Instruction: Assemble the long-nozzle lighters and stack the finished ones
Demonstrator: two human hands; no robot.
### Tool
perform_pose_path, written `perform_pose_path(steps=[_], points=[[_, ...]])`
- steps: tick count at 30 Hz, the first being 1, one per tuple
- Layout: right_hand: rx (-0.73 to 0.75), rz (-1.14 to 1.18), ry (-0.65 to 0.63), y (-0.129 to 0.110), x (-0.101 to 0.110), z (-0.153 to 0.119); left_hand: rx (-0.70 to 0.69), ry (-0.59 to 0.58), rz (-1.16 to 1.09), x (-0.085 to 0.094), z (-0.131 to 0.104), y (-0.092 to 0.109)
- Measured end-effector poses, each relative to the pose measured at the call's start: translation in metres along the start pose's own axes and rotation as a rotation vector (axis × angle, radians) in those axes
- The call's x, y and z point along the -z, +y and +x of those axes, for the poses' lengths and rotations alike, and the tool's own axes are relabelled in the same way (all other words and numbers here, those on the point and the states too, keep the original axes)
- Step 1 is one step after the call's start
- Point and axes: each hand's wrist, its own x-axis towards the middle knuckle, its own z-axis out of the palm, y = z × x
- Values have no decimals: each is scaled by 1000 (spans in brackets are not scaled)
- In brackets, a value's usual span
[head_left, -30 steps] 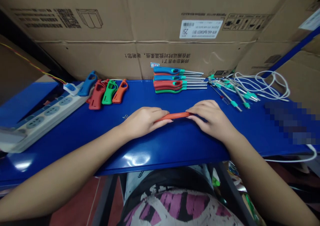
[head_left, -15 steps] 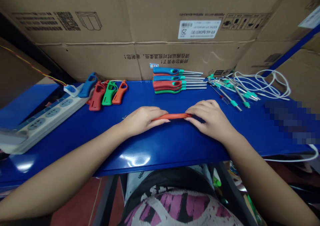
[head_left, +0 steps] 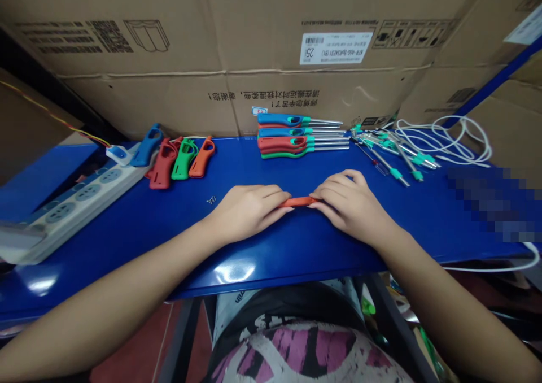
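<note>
An orange plastic handle [head_left: 300,201] is held edge-on between my two hands, just above the blue table [head_left: 271,247]. My left hand [head_left: 249,210] is closed on its left end, and my right hand [head_left: 353,205] pinches its right end. My fingers hide both ends. Beyond them lies a stack of blue, red, orange and green lighters with metal tubes [head_left: 288,144]. Left of my left hand are a few small metal pieces [head_left: 211,200]. Farther left sit loose handles: blue [head_left: 147,146], red [head_left: 163,165], green [head_left: 183,158] and orange [head_left: 203,158].
A white power strip [head_left: 80,202] runs along the left side. Metal tubes with teal ends [head_left: 396,173] lie in a pile at the back right, beside a coiled white cable [head_left: 459,143]. Large cardboard [head_left: 169,98] stands behind the table.
My left hand has shifted slightly right along the orange handle, so less of it shows between my hands. The small metal pieces are now fully uncovered.
</note>
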Motion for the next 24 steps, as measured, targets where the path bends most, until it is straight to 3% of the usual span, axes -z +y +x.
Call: perform_pose_path(steps=[5, 9, 16, 24], points=[[-214, -104, -54, 21, -4, -8, 15, 0, 58, 8, -1, -13], [-282, -100, -23, 32, -4, -12, 39, 32, 64, 14, -1, -23], [-138, -66, 45, 27, 1, -9, 17, 63, 14, 10, -1, -23], [73, -37, 27, 2, -2, 0, 29, 28, -163, -1, -2, -4]])
